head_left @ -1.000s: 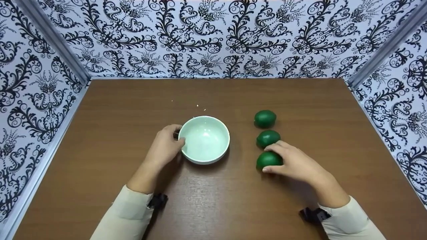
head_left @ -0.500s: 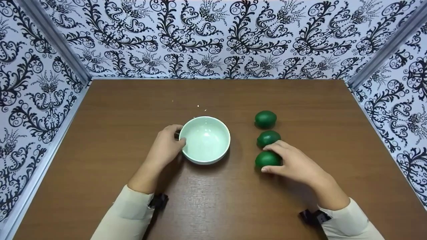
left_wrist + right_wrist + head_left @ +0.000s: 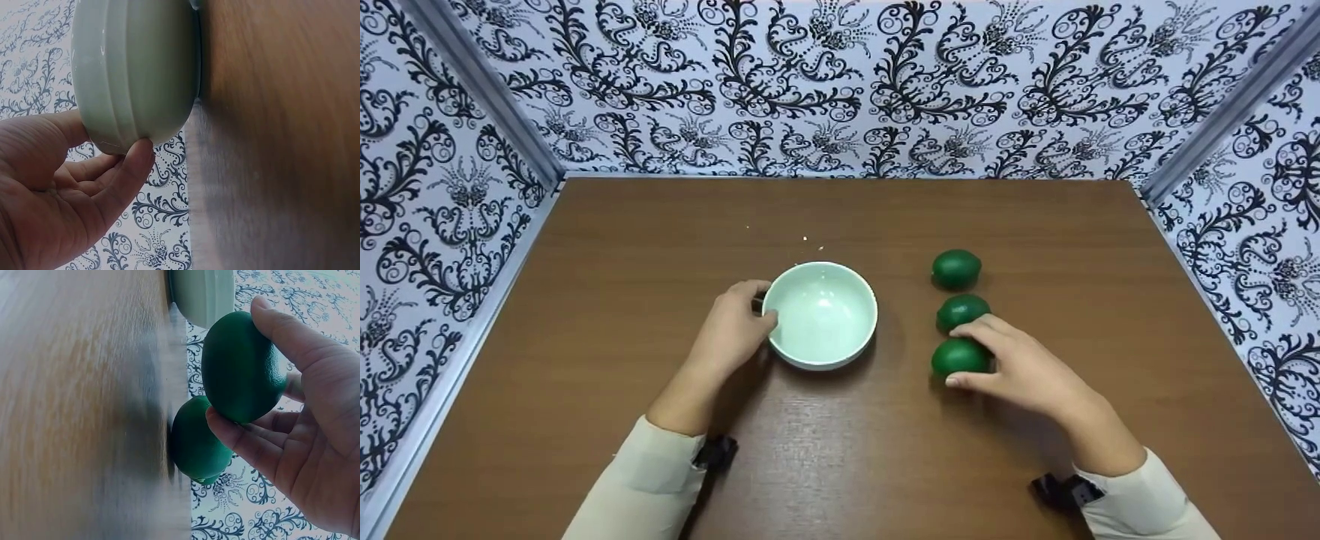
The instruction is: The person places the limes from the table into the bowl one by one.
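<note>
A pale green bowl stands upright on the wooden table. My left hand pinches its left side, thumb over the rim and fingers against the outer wall. To the right, three dark green limes form a row running away from me. The nearest lime is gripped by my right hand, thumb on one side and fingers on the other. In the right wrist view this held lime hangs a little off the tabletop. Just beyond my fingers lies the middle lime, and behind it the far lime.
Several tiny pale crumbs lie on the table behind the bowl. Patterned black-and-white panels wall in the back and both sides. Dark wrist cameras sit at the cuffs of both light sleeves.
My right hand and the lime in it have shifted very slightly left. The left hand, the bowl and the other two limes have stayed in place.
</note>
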{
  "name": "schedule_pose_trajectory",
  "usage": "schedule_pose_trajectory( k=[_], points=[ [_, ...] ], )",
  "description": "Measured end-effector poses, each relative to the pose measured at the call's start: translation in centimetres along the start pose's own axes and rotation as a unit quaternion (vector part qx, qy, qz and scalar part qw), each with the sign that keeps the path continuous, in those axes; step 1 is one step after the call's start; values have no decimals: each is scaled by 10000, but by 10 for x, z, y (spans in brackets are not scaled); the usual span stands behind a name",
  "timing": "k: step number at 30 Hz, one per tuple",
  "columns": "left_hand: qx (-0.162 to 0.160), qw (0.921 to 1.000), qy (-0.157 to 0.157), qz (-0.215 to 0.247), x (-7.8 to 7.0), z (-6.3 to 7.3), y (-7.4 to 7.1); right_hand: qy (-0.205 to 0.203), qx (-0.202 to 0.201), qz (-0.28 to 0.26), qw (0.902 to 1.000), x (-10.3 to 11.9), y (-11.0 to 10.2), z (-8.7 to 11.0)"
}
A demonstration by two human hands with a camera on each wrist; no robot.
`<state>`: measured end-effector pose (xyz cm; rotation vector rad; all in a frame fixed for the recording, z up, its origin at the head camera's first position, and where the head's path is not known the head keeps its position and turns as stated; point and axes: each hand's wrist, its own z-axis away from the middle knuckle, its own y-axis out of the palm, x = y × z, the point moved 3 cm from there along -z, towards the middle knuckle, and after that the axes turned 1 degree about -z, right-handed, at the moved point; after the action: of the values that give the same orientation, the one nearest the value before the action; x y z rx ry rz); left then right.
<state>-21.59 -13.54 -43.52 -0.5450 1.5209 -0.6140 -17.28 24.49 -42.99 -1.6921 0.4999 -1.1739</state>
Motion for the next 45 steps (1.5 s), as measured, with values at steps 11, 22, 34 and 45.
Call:
schedule_pose_trajectory(
  k=[11,22,34,45],
  points=[
    [21,10000,4,-30,1,-1,1,-324,-270,-53,9991,10,-6,-8],
    [50,10000,-28,-63,3,-2,2,-479,-491,-156,9975,18,-10,-14],
    [59,10000,-50,-21,3,-2,2,-478,-485,-248,9974,28,-16,-21],
    [64,10000,-2,-38,5,-3,2,-636,-582,-421,9954,39,-18,-28]
  ],
)
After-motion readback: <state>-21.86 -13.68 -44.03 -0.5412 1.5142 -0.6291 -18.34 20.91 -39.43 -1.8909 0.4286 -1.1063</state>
